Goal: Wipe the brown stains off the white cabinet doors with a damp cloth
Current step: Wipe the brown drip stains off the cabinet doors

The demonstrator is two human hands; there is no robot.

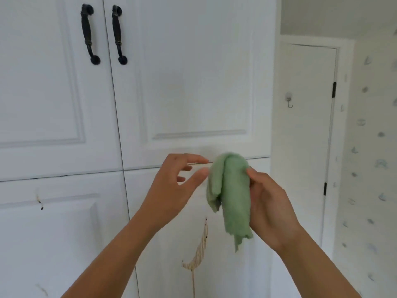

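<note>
The green cloth [231, 194] looks light, soft and limp: it folds over itself and hangs in loose flaps with a ragged lower edge, so it will likely take whatever shape the hand gives it. It should not slip once pinched, but a loose drape gives a poor wiping face. Gathering it into a flat pad against the palm would probably serve best, with the fingers spread behind it to press.

It is draped over the fingers of the right hand [271, 203], which is closed on it from the right; the thumb [254, 174] lies on its upper right side, and the other fingers are hidden behind the fabric. The left hand [171, 186] is just to the left of the cloth with fingers spread and empty, its thumb and forefinger close to the cloth's upper left edge; whether they touch it I cannot tell.

The cloth hangs in front of the seam between the upper and lower cabinet doors [193, 82], away from the marks. A brown stain [199, 250] runs down the lower right door below the cloth, and smaller ones [39, 201] sit on the lower left door.
</note>
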